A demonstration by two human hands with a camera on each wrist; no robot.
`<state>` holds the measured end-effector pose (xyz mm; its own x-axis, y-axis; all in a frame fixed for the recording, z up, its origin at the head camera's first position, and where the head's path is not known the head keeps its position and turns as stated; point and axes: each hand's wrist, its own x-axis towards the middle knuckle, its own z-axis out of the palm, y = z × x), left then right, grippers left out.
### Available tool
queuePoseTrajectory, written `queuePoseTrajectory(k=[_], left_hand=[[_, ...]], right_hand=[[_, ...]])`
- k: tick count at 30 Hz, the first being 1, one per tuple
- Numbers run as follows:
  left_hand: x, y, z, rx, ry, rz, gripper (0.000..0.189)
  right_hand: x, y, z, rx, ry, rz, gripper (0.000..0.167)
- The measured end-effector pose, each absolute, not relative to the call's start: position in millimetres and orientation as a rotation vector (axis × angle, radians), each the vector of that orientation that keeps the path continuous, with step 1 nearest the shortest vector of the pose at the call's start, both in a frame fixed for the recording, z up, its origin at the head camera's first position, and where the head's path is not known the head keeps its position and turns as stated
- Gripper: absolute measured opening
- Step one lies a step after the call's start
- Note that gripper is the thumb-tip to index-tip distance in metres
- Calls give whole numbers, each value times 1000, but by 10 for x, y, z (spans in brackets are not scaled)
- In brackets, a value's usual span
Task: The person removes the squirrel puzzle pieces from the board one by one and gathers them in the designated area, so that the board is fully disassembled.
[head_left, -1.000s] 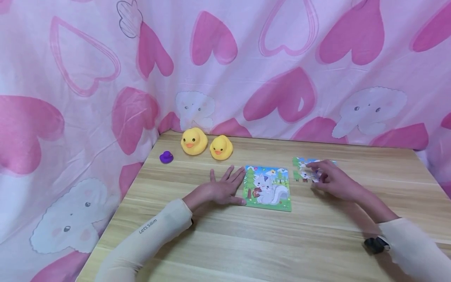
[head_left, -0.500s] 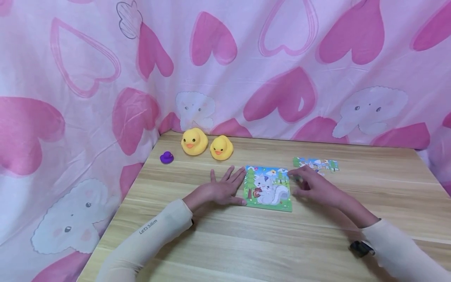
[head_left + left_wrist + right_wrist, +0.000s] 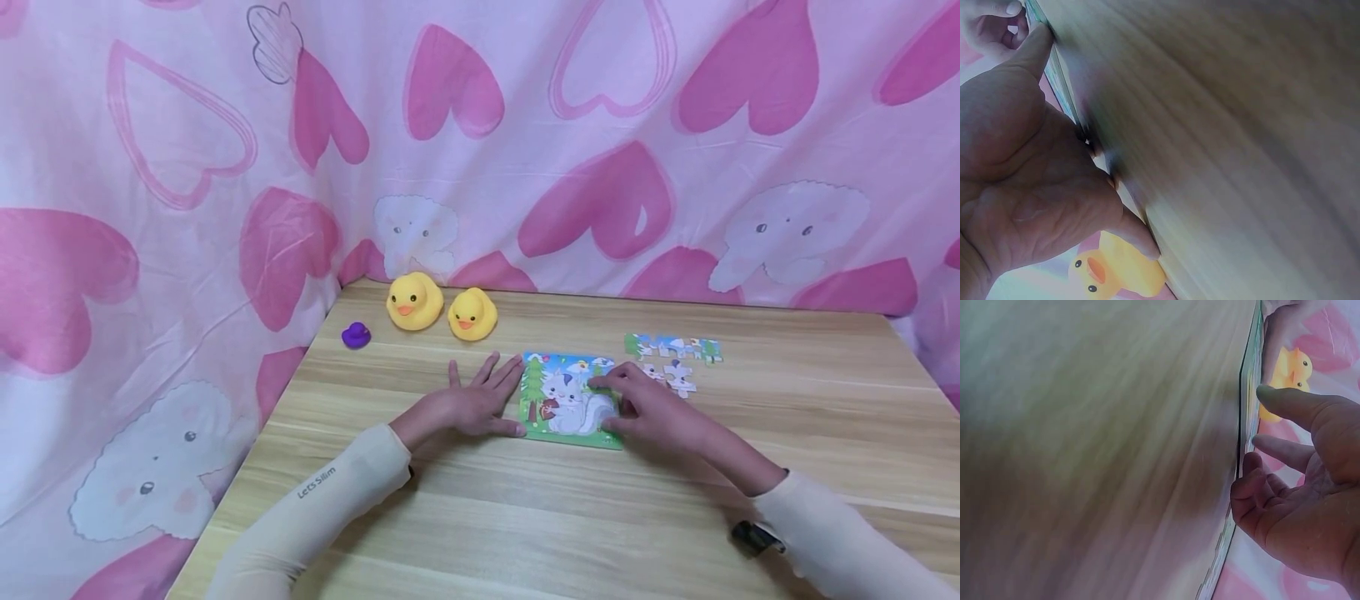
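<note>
A square squirrel picture board (image 3: 558,404) lies flat on the table. My left hand (image 3: 476,404) rests flat beside it, fingers spread, fingertips and thumb at its left edge. My right hand (image 3: 652,408) reaches over the board's right part. Its thumb and index fingertip touch the picture, spread apart, with nothing visible between them. In the right wrist view the other fingers of the right hand (image 3: 1297,469) are bent at the board's side. Behind the right hand lie several loose jigsaw pieces (image 3: 678,379), some partly hidden by it.
A large yellow rubber duck (image 3: 415,302) and a smaller yellow duck (image 3: 472,315) stand at the back left, with a small purple duck (image 3: 356,335) left of them. A pink heart-patterned curtain (image 3: 450,167) hangs along the table's back and left.
My right hand has moved left from the loose jigsaw pieces onto the right part of the picture board, uncovering more pieces. My left hand has stayed in place.
</note>
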<state>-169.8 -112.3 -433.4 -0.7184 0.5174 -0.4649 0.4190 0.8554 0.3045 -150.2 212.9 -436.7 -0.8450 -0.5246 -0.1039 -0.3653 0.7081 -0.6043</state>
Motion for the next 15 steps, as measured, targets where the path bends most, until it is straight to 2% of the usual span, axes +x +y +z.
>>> queuePoseTrajectory(k=[15], left_hand=[[-1693,-1122,-4308,678,2482,238,108]], right_hand=[[-1626,2086,-4413,-682,2634,-852,55]])
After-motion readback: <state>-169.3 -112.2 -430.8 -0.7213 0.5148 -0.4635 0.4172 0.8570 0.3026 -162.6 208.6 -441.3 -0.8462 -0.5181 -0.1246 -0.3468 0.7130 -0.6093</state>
